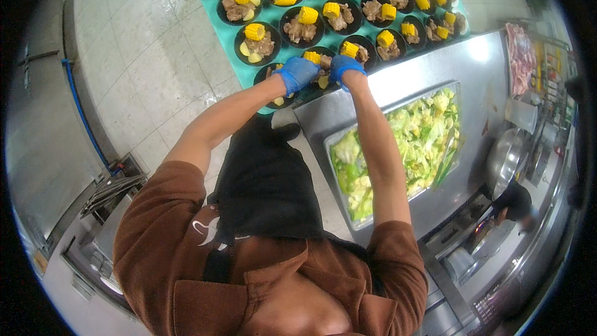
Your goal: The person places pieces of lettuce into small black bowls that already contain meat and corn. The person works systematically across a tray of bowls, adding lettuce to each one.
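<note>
My left hand (pixel 298 74), in a blue glove, is curled at the left side of a black bowl with meat and a yellow corn piece (pixel 312 57). At the right side of this bowl is my right hand (pixel 346 70), gloved in blue too, its fingers bent inward. The backs of both hands hide the fingertips and anything in them. Partly under my left wrist sits another black bowl (pixel 266 74) with pale potato pieces (pixel 279 101). Beyond it, one more bowl (pixel 239 42) holds meat, corn and potato pieces.
Several rows of filled black bowls (pixel 301 42) cover a green table (pixel 217 20). At right, a metal tray of chopped cabbage (pixel 429 130) rests on a steel counter (pixel 476 96), under my right forearm. Raw meat (pixel 520 56) lies farther right. Another person (pixel 515 201) is by a pan at lower right.
</note>
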The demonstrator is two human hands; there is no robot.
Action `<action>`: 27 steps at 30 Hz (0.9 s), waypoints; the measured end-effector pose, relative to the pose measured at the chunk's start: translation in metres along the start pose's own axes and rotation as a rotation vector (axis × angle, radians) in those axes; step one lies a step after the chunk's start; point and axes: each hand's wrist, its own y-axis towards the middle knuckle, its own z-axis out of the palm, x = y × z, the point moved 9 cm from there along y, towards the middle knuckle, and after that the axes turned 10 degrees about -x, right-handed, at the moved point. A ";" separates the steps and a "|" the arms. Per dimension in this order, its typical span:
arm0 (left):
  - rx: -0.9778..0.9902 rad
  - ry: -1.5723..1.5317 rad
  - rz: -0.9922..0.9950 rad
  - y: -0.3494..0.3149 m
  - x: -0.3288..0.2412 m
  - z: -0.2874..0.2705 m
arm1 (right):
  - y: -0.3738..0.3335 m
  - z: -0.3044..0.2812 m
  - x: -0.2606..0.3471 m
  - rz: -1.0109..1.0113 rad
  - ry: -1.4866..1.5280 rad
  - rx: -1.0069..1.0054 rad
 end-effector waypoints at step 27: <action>-0.098 -0.124 0.096 0.039 -0.028 0.044 | -0.158 -0.121 -0.111 0.529 1.265 -0.703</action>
